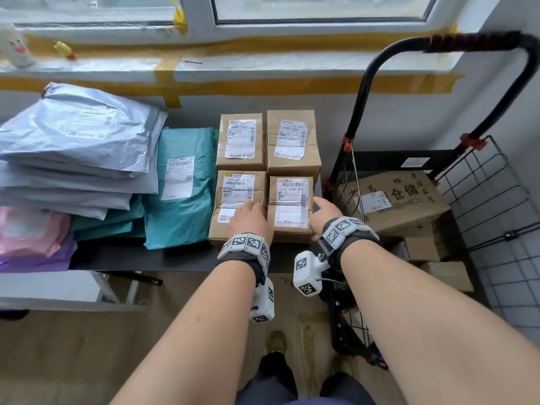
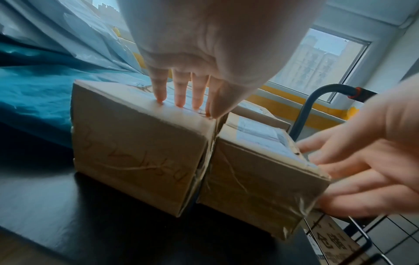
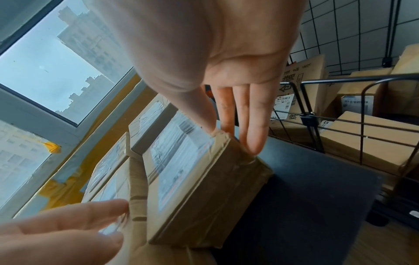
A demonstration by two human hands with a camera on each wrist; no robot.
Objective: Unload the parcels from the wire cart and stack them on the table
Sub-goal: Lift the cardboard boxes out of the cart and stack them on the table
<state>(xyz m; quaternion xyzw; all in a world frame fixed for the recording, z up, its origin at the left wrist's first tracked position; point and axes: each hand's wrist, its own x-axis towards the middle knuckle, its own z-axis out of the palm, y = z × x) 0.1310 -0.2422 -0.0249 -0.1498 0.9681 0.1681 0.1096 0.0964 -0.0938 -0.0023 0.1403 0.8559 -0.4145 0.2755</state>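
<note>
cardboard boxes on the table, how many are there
4, in a two-by-two block: far left, far right, near left under the left hand, near right with the right hand at its side. More may be stacked underneath, hidden.

I see a makeshift parcel-sorting room: labelled cardboard boxes (image 1: 240, 140) and grey poly mailers (image 1: 79, 133) stacked on a black table (image 1: 140, 255), a loaded wire cart (image 1: 479, 200) alongside, beneath a masking-taped window sill (image 1: 233, 64).
</note>
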